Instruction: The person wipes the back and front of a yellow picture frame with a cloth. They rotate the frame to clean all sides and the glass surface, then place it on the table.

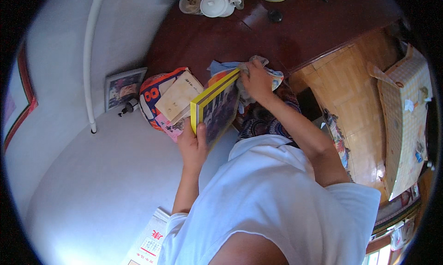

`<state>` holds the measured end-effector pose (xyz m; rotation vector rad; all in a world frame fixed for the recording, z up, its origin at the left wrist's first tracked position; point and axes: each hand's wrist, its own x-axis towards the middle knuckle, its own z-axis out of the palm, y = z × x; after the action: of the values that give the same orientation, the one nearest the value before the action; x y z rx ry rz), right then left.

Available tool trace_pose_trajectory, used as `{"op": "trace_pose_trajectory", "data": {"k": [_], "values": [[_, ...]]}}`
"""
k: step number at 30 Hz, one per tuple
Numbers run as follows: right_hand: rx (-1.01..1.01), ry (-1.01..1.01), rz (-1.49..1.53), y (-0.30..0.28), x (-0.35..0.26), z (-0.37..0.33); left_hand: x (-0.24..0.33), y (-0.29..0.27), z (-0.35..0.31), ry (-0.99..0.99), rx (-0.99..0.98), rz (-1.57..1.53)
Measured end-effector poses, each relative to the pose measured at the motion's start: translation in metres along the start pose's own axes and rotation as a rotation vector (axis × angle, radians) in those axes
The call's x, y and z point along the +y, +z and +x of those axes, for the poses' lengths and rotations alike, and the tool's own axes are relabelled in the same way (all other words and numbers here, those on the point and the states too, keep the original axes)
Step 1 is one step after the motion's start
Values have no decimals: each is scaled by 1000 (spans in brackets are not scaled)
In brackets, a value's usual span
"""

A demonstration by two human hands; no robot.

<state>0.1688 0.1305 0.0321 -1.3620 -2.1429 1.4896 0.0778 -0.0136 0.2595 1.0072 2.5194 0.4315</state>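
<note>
A yellow-edged picture frame [217, 105] stands tilted on its edge in front of me, with a dark photo on the side facing my body. My left hand [192, 142] grips its near left edge, thumb on the picture side and fingers round the back. At the far upper corner, my right hand [256, 80] is closed on a greyish cloth [247, 90] pressed to the frame's edge. Behind the frame lie an orange and navy bag [150, 95] and a cream-coloured booklet [181, 93] with handwriting on it. A blue patterned cloth [222, 66] shows behind the frame's far end.
On the dark red table [203, 39] stand a white lidded teapot [215, 5], a glass cup [189, 3] and a round black lid [275, 16]. A grey framed photo [124, 87] leans against the left wall. To the right, a checked-cloth table [404, 126] stands on the tiled floor [364, 103].
</note>
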Motion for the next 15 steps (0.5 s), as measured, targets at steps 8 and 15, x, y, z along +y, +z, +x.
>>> {"op": "trace_pose_trajectory", "data": {"k": [8,15], "values": [[56,-472,504,-62,-129,-48,5,-5,5,-106,-70,-12],[112,-386,453,-38,-83,-36,8,0,12,-41,-35,-2]]}}
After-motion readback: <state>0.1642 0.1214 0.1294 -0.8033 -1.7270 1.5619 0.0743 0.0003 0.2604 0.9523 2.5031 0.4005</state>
